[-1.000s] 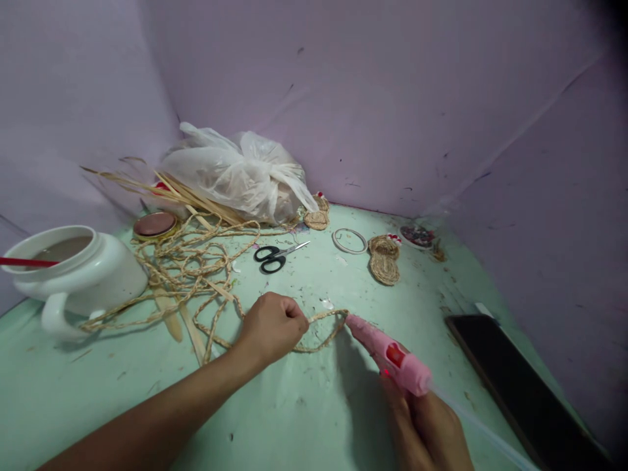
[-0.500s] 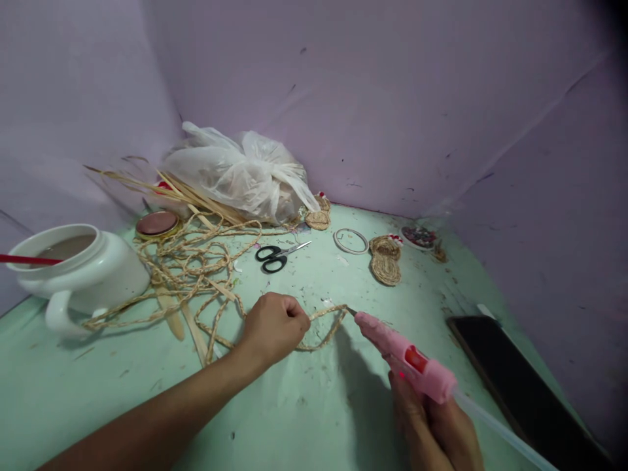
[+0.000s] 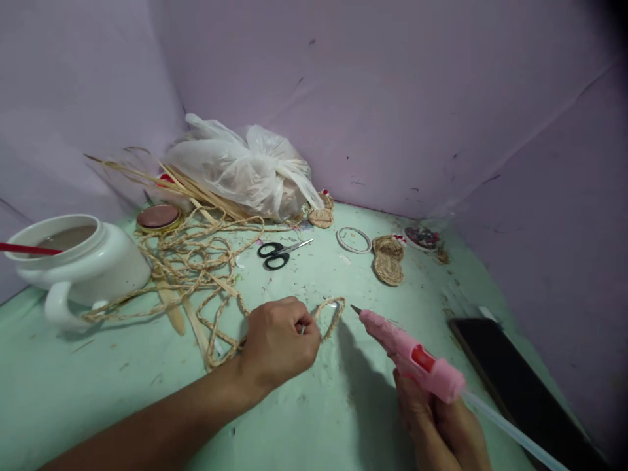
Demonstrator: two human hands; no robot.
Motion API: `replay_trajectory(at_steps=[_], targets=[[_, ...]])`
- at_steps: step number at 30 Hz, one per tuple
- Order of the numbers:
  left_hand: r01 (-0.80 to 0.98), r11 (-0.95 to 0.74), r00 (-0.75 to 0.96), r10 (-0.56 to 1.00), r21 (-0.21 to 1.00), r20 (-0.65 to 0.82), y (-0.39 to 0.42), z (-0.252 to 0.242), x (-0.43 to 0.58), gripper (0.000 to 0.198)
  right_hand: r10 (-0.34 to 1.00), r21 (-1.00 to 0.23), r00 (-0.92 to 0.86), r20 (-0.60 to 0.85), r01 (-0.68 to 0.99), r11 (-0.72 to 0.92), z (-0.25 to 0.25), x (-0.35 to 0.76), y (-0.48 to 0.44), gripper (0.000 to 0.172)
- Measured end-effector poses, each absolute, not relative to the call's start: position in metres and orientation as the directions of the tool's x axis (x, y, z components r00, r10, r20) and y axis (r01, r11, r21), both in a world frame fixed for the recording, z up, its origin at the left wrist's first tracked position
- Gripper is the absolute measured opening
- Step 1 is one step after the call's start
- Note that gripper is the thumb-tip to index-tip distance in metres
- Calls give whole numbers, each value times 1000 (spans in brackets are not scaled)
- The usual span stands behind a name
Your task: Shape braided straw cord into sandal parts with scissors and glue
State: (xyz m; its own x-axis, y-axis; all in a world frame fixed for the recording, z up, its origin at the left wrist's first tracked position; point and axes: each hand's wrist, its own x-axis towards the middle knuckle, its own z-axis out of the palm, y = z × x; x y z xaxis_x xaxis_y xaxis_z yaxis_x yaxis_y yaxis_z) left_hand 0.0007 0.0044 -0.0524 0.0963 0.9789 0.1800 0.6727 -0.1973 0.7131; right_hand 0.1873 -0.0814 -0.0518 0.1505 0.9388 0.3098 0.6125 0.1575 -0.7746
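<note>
Pinching cord (image 3: 339, 315): left hand (image 3: 279, 337). Right hand (image 3: 439, 418): grip clamped on glue gun (image 3: 400, 343), nozzle (image 3: 355, 309) just beside cord. Phone (image 3: 510, 379) near right edge of desk (image 3: 304, 425).

Left hand (image 3: 282, 341) pinches, right hand (image 3: 440, 425) grips.

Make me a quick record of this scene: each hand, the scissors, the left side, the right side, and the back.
Left hand: closed on braided cord, a loop showing past the fingers
Right hand: holding pink glue gun, nozzle pointing toward the loop
Scissors: on the table, beyond the left hand
Left side: white pot
Right side: dark flat slab
Back: white plastic bag
</note>
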Motion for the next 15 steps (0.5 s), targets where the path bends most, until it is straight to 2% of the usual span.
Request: replay_trajectory(at_steps=[4, 11, 15], targets=[[678, -251, 142, 967, 691, 212, 1, -44, 4, 14, 960, -745, 80, 270, 649, 156, -61, 189, -80, 38], [736, -136, 143, 989, 663, 44, 3, -36, 8, 12, 950, -641, 72, 305, 753, 149, -69, 191, -81, 46], [759, -168, 176, 983, 629, 50, 6, -36, 10, 12, 949, -663, 90, 302, 735, 142, -64, 189, -81, 45]])
